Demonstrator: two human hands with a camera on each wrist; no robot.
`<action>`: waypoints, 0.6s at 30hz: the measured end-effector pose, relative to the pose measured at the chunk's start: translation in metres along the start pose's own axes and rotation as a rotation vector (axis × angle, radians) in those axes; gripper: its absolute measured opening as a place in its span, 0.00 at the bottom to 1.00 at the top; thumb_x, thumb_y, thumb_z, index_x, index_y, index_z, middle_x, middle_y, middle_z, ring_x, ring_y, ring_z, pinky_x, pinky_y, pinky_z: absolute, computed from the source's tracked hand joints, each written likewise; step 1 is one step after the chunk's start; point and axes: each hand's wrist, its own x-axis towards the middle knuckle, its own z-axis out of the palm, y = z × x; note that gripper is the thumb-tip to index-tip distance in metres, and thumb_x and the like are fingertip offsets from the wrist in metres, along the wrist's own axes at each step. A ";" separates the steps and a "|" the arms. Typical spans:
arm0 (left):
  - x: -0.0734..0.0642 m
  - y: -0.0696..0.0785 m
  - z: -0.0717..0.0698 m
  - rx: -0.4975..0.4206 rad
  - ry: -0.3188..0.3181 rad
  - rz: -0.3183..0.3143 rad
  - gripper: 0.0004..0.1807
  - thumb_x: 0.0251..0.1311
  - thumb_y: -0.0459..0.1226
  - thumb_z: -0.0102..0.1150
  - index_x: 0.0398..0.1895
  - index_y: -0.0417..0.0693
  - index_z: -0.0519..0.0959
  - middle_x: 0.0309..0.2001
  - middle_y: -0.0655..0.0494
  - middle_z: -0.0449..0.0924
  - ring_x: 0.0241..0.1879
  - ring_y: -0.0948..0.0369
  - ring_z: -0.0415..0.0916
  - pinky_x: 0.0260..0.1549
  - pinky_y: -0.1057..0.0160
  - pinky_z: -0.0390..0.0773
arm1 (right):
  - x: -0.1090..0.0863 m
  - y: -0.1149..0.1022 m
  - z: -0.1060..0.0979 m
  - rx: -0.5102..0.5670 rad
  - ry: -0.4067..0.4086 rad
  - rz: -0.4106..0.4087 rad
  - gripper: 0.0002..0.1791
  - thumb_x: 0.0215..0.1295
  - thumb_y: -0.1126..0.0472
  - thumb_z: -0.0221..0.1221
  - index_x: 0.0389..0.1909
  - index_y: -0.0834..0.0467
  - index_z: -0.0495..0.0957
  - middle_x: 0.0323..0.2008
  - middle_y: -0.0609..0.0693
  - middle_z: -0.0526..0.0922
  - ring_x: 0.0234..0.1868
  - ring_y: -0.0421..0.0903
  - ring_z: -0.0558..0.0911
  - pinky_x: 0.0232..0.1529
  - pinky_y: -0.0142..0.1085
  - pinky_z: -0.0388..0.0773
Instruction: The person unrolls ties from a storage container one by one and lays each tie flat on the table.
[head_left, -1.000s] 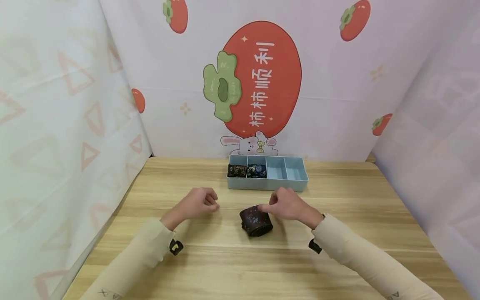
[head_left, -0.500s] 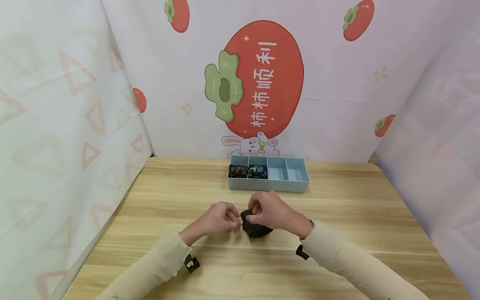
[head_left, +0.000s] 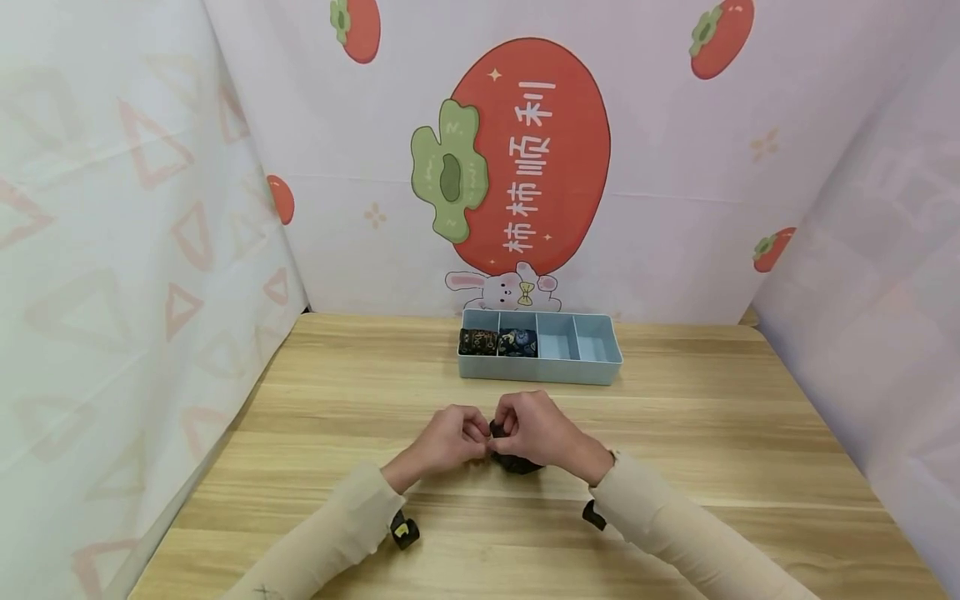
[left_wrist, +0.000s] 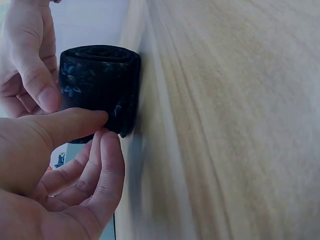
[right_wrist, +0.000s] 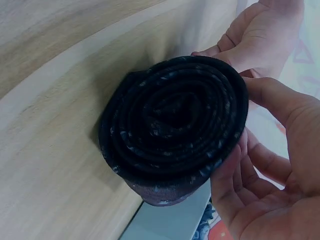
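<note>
Two hands are touching a dark roll (right_wrist: 172, 127)

The right hand (head_left: 538, 429) is holding the dark roll, with its thumb and fingers bending a little apart around one side. The left hand (head_left: 452, 437) is bending its fingers too. Its thumb is touching the roll's side, and a fingertip is sitting very close to that thumb. I cannot tell if they are pinching any cloth. The dark roll is going round and round like a snail shell, and small bluish marks are showing on it. It is resting on the desk (head_left: 675, 408), about midway between the left and right edges. Behind it, a light blue box (head_left: 540, 371) is standing by the middle of the back edge. Two patterned rolls (head_left: 478, 342) are sitting in the two slots at its left end. Cream sleeves (head_left: 333, 529) are covering both arms. Past the back edge, a white cloth (head_left: 352, 267) is hanging, and a big red fruit (head_left: 573, 158) is showing on it.
</note>
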 end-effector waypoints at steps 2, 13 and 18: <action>0.001 -0.001 0.002 0.018 -0.001 0.017 0.07 0.56 0.23 0.69 0.37 0.38 0.84 0.32 0.49 0.89 0.31 0.67 0.83 0.31 0.71 0.83 | -0.001 0.003 0.001 -0.014 0.017 0.006 0.12 0.56 0.59 0.78 0.31 0.57 0.83 0.25 0.45 0.83 0.26 0.32 0.76 0.30 0.27 0.78; 0.005 -0.003 0.007 0.127 0.032 0.063 0.06 0.57 0.27 0.73 0.30 0.45 0.85 0.27 0.54 0.89 0.26 0.70 0.81 0.28 0.72 0.80 | -0.009 0.012 -0.010 -0.001 0.047 0.091 0.12 0.57 0.61 0.77 0.34 0.58 0.82 0.28 0.47 0.84 0.29 0.35 0.78 0.32 0.28 0.80; 0.006 0.000 0.008 0.167 0.041 0.070 0.07 0.57 0.27 0.73 0.28 0.46 0.85 0.26 0.55 0.88 0.25 0.70 0.80 0.28 0.72 0.79 | -0.014 0.021 -0.020 0.057 0.052 0.143 0.12 0.58 0.59 0.77 0.35 0.58 0.83 0.30 0.48 0.85 0.31 0.36 0.80 0.34 0.30 0.82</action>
